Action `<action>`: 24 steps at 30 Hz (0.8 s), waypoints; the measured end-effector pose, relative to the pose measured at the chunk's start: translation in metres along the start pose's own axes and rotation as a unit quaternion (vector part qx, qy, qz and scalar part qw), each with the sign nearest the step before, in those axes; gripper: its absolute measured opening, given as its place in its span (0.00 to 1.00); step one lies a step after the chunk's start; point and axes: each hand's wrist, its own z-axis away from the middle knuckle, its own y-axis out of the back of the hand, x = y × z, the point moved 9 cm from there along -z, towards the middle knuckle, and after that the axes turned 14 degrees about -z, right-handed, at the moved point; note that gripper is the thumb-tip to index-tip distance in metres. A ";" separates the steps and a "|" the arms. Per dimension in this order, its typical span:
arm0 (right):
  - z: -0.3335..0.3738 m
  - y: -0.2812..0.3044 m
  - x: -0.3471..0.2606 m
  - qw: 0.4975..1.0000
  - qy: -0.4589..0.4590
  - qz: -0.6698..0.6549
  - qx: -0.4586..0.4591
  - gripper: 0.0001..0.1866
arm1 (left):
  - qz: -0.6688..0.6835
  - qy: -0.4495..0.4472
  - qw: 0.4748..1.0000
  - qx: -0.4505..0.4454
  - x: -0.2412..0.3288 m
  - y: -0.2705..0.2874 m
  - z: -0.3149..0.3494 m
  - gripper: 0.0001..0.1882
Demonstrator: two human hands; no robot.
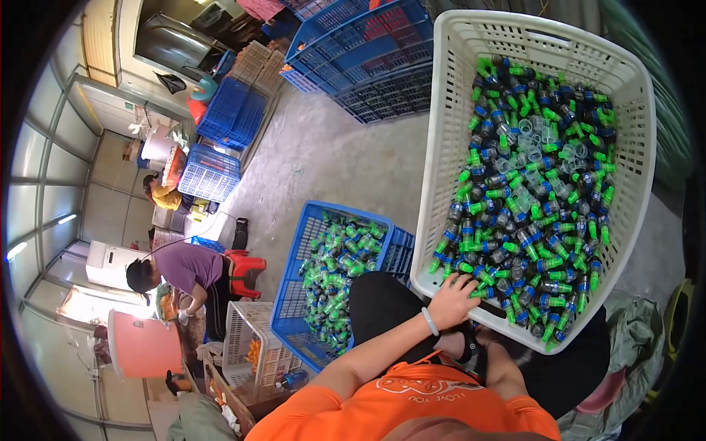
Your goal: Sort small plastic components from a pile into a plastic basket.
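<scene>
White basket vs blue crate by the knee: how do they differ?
The white basket is tilted up, resting on the lap; the blue crate sits flat on the floor. The white basket looks larger and fuller; the blue crate holds a smaller pile. The left hand reaches into the white basket; no hand touches the blue crate. Both are perforated plastic and hold small green and blue parts.

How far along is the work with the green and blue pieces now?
Done: the blue crate on the floor holds a pile of green pieces. In hand: the left hand lies spread on the pieces at the near edge of the white basket. Left: that basket is nearly full of green and blue pieces.
</scene>
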 end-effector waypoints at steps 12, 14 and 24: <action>0.029 0.016 -0.023 0.986 -0.009 -0.005 0.169 0.32 | -0.006 -0.006 1.000 -0.021 0.012 0.002 0.002 0.20; 0.048 0.016 -0.016 0.983 0.003 -0.003 0.186 0.31 | 0.009 -0.015 0.999 -0.028 0.018 -0.006 0.003 0.20; 0.048 0.108 0.002 0.976 -0.176 0.026 0.125 0.29 | -0.009 -0.007 1.000 0.019 -0.005 -0.006 -0.004 0.13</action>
